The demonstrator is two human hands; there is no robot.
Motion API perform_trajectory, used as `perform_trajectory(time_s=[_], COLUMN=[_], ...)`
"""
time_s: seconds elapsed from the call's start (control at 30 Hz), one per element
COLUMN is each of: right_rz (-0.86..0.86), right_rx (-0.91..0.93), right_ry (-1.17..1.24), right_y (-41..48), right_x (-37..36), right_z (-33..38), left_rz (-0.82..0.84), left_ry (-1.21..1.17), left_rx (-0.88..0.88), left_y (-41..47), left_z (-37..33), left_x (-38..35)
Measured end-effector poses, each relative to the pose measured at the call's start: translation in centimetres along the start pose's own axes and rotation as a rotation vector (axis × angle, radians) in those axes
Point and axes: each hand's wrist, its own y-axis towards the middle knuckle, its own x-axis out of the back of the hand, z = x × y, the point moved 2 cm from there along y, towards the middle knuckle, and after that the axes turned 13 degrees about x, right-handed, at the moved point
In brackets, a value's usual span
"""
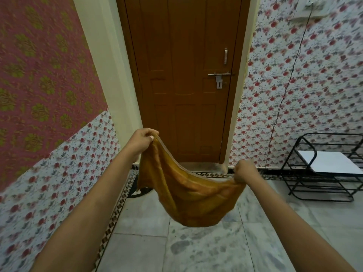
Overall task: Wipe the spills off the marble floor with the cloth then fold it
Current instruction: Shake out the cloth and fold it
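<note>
An orange-yellow cloth [188, 195] hangs in the air between my two hands, sagging in the middle above the marble floor [149, 252]. My left hand [144, 139] pinches one upper corner of the cloth, held higher. My right hand [243, 172] grips the opposite corner, lower and to the right. Dark damp patches [182, 246] mark the floor tiles below the cloth.
A closed brown wooden door [182, 75] with a latch stands straight ahead. A black metal rack [322, 167] with a white board on it stands at the right. Patterned walls close in on the left and right. A black cable [284, 95] hangs down the right wall.
</note>
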Motion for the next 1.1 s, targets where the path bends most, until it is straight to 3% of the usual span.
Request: perform_trajectory(time_s=[0.17, 0.23, 0.3, 0.4, 0.47, 0.57, 0.67, 0.73, 1.0, 1.1], right_rz=[0.074, -0.009, -0.233, -0.473, -0.472, -0.316, -0.151, -0.097, -0.068, -0.083], right_rx=[-0.005, -0.060, -0.057, 0.114, 0.236, 0.395, 0.516, 0.555, 0.543, 0.641], right_ry=[-0.262, -0.239, -0.165, 0.217, 0.615, 1.031, 1.183, 1.263, 1.196, 1.116], right_y=[-0.2, 0.1, 0.5, 1.2, 1.2, 0.2, -0.3, -0.1, -0.1, -0.4], right_x=[-2.1, -2.1, -1.8, -0.9, -0.1, 1.5, 2.4, 2.9, 3.0, 2.8], right_z=[-3.7, -4.7, -5.2, -4.6, -3.1, 0.2, 2.9, 4.0, 5.5, 6.2], left_rz=[-0.130, -0.035, 0.166, 0.562, 0.782, 0.903, 0.752, 0.597, 0.313, 0.265], left_ry=[-0.227, -0.338, -0.434, -0.499, -0.447, -0.237, 0.065, 0.138, -0.008, -0.067], left_rx=[-0.029, -0.094, -0.163, -0.203, -0.211, -0.206, -0.278, -0.289, -0.235, -0.145], left_y=[0.7, 0.2, -1.0, -2.8, -3.6, -4.4, -4.8, -4.8, -4.0, -3.4], left_z=[-0.3, -0.5, -1.0, -1.9, -2.4, -3.1, -3.7, -3.8, -2.8, -1.6], left_x=[1.3, 1.5, 1.1, -0.6, -2.2, -4.2, -5.6, -6.2, -7.8, -8.5])
